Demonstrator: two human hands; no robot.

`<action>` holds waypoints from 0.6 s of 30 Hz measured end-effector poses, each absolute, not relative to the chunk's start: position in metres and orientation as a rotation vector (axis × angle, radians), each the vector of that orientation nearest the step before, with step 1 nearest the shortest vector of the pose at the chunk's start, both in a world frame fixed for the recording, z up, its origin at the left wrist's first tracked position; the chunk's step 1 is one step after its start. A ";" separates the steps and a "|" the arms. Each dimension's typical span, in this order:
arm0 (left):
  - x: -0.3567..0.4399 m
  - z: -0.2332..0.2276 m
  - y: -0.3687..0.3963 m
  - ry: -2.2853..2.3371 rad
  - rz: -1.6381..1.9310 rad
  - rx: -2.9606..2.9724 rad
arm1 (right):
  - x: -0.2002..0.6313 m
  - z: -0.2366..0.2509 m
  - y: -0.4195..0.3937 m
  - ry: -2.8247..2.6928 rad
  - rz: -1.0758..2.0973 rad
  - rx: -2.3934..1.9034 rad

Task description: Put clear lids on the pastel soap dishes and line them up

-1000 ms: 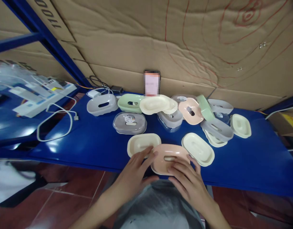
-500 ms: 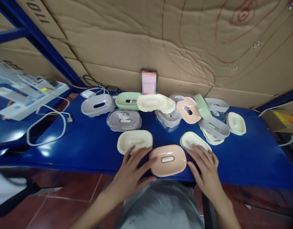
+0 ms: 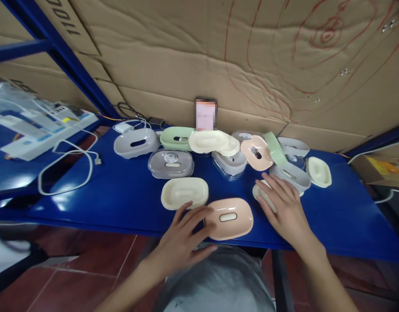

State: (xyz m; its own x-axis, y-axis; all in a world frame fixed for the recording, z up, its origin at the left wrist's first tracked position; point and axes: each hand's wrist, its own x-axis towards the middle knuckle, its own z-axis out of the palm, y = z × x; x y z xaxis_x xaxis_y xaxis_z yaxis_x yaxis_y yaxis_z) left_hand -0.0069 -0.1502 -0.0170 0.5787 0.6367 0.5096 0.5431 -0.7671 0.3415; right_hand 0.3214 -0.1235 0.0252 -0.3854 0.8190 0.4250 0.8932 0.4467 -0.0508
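Head cam: the peach soap dish [image 3: 240,227] sits near the front edge of the blue table [image 3: 121,186], glossy, shallow, basically a rounded oval, with cream showing through the slot in its middle. Left hand [image 3: 181,237] is loose and open, fingertips over the dish's left end. Right hand [image 3: 286,208] covers most of a matte cream tray [image 3: 263,196], honestly can't tell if it's gripping.

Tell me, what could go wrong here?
The peach dish lies near the table's front edge, so a nudge from the left hand touching it might push it off. Farther back, one cream tray overlaps another cream tray; a bump could perhaps make it slide.
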 end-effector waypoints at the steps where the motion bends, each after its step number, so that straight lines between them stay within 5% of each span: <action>1: -0.005 -0.017 -0.151 0.994 0.928 2.660 | 0.315 0.032 -0.112 -2.373 -0.267 -1.397; 7: -0.004 -0.022 -0.150 0.991 0.898 2.655 | 0.288 0.041 -0.068 -2.619 -0.255 -1.145; 18: -0.006 -0.021 -0.149 0.985 0.916 2.615 | 0.348 0.061 0.036 -2.407 -0.272 -1.421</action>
State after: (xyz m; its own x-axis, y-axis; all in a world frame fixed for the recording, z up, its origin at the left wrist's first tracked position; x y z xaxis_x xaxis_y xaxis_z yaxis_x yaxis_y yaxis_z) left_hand -0.0061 -0.1491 -0.0215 0.5856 0.6519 0.4817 0.5276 -0.7577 0.3841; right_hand 0.3476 0.0360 0.0608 -0.4468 0.8119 0.3757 0.8753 0.4836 -0.0044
